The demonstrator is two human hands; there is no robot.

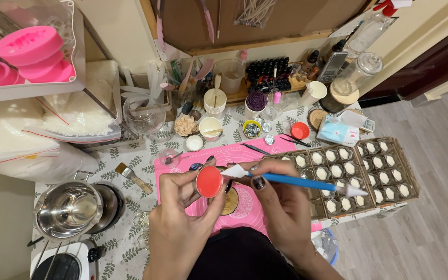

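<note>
My left hand (182, 218) holds a small round red jar (209, 181) upright between thumb and fingers, over a pink silicone mat (270, 150). My right hand (278, 199) grips a blue-handled tool (296, 182) with white pointed tips at both ends. Its left tip rests just beside the red jar. Under my hands a round gold-coloured disc (231, 203) lies on the mat, partly hidden.
Brown trays of white hexagonal pieces (359, 171) stand at the right. Steel pots (71, 207) and a hot plate (58, 264) sit at the left. Pink moulds (27, 52), wax bags, cups, dark bottles (268, 72), tweezers (294, 140) and a red lid (300, 130) crowd the back.
</note>
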